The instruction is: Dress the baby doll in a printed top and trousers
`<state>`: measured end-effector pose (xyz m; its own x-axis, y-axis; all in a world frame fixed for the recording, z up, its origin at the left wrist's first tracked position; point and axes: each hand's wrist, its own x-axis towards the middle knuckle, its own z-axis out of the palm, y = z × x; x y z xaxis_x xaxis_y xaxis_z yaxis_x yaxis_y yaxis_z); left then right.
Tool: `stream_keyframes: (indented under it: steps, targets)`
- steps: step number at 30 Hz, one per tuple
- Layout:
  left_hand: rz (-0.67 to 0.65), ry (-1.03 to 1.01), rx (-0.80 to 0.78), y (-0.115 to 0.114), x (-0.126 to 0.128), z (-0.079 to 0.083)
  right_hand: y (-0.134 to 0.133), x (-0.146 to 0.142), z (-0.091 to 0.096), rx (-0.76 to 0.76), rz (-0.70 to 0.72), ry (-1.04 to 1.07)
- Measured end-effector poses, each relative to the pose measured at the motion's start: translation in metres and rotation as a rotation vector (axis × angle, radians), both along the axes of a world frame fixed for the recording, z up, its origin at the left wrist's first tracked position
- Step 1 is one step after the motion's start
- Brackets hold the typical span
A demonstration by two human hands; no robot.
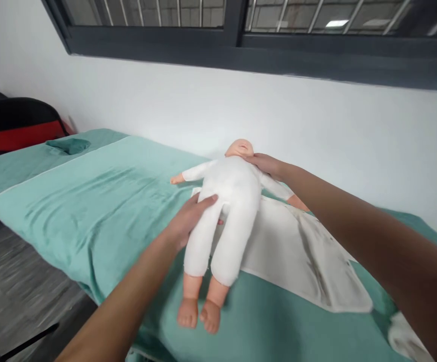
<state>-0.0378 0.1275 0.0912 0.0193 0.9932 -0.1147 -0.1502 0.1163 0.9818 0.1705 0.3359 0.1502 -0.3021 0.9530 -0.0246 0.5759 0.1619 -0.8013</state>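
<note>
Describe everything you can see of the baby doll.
The baby doll lies on its back, head toward the wall, bare plastic-looking feet toward the camera. It wears a soft white one-piece suit; arms spread. It rests partly on a white cloth over the green sheet. The left hand lies on its hip, the right hand at its neck.

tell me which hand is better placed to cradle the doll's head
Probably right: the right hand rests at the neck of the doll, by its head; the left hand lies lower, at its hip.
</note>
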Motion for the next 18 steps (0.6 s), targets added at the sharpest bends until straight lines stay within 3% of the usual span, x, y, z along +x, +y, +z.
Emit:
stream_keyframes:
  steps: [3,5,9,11,14,18]
  targets:
    - [-0.036,-0.019,-0.008,-0.025,0.054,-0.014,-0.032,0.061,-0.007,-0.067,0.015,-0.054]
    - [-0.053,-0.027,-0.006,-0.037,0.082,-0.025,-0.052,0.093,-0.018,-0.059,-0.046,-0.092]
    - [-0.056,-0.124,-0.028,-0.051,0.118,-0.039,-0.078,0.128,-0.039,-0.026,-0.097,-0.187]
    - [-0.051,-0.156,-0.052,-0.054,0.127,-0.042,-0.084,0.134,-0.042,-0.003,-0.102,-0.239]
    - [-0.021,-0.116,-0.073,-0.055,0.130,-0.045,-0.090,0.131,-0.032,0.074,-0.139,-0.418]
    - [0.006,-0.005,0.013,-0.058,0.124,-0.049,-0.103,0.097,-0.008,0.493,-0.095,-0.777]
